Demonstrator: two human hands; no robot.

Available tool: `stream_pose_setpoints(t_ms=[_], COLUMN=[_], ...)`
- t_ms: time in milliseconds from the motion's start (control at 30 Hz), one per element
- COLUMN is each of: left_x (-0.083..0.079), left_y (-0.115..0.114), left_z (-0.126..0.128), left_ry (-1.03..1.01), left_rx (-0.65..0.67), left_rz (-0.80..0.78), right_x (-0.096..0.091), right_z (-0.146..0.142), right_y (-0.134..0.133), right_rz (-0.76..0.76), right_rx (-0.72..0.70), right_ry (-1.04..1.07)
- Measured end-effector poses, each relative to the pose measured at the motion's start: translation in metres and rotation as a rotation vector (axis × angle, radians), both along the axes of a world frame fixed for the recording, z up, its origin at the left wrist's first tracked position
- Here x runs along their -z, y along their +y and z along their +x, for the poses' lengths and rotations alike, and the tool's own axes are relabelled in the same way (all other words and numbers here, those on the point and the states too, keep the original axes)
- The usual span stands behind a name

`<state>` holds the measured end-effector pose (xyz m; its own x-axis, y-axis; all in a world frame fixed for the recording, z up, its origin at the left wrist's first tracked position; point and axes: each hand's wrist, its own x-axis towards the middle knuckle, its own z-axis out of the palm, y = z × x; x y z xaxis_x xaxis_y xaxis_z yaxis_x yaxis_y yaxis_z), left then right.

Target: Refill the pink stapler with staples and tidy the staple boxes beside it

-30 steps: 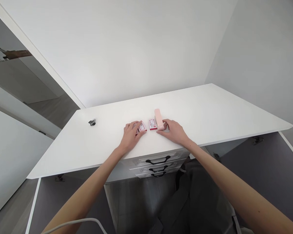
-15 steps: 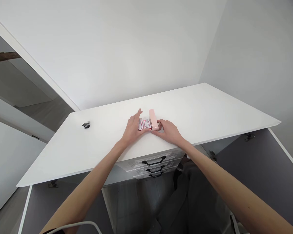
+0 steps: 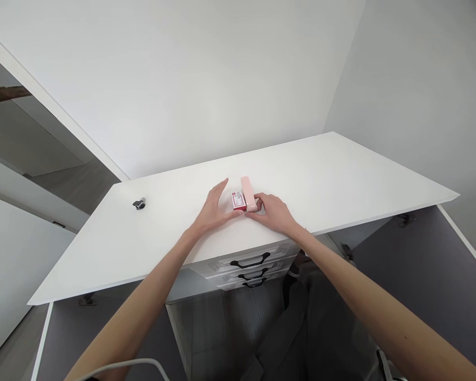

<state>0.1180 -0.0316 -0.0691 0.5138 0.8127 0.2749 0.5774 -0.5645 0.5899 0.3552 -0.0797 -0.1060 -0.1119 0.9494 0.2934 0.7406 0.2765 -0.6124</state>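
A pink stapler lies on the white cabinet top, pointing away from me. My right hand has its thumb and fingers around the stapler's near right end. Against the stapler's left side sits a small red-and-white box, its printed label facing up. My left hand is beside the box with fingers spread and the thumb stretched along its near edge. The thumb tip is close to the box's front and my right thumb; I cannot tell whether it touches.
A small black-and-silver metal item lies on the left of the cabinet top. Below the front edge are drawers with black handles and open compartments. A wall rises behind, and a white cable crosses near my left forearm.
My left hand has moved slightly left, with its fingers opened away from the box. Two red-and-white boxes showed side by side before; only one shows now. The right hand stays at the stapler.
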Motion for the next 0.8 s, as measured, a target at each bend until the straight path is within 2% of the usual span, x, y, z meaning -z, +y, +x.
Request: stream_pose_setpoints(t_ms=[167, 467, 800], left_x=[0.005, 0.007, 0.006], left_y=[-0.002, 0.009, 0.009], left_z=[-0.014, -0.007, -0.003], left_ry=[-0.068, -0.116, -0.114], left_rx=[-0.005, -0.002, -0.029], left_rz=[-0.102, -0.165, -0.202], right_x=[0.0, -0.002, -0.003], right_z=[0.0, 0.001, 0.0], right_y=[0.0, -0.001, -0.003], right_rz=[-0.009, -0.015, -0.025], right_rx=[0.003, -0.005, 0.002], right_ry=[0.003, 0.023, 0.03])
